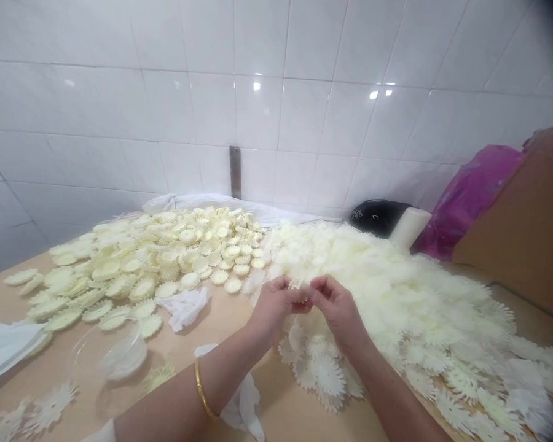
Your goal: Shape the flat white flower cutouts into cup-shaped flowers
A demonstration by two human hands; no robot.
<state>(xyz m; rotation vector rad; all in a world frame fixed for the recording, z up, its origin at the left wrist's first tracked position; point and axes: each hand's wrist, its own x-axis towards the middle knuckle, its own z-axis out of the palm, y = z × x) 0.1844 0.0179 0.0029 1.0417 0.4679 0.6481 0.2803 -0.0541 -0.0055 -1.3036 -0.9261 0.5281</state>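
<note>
My left hand [274, 305] and my right hand [338, 307] meet over the near edge of the right-hand pile. Between their fingertips is a small pale-yellow toothed disc [297, 284], pinched from both sides and partly covered by fingers. Behind my left hand spreads a heap of thick cream discs with toothed rims [188, 245]. To the right, around and beyond my right hand, lies a large pile of thin, whitish, petal-edged pieces [378, 276]. Several flat petal-edged pieces [325, 374] lie just below my hands.
A clear round dish [124, 359] and crumpled white tissue [184, 309] sit on the tan table [225, 316]. White sheets [7, 347] lie at the left. At the back right are a white cylinder [410, 227], a black bag [378, 215], a purple bag [470, 190] and a cardboard box [525, 233].
</note>
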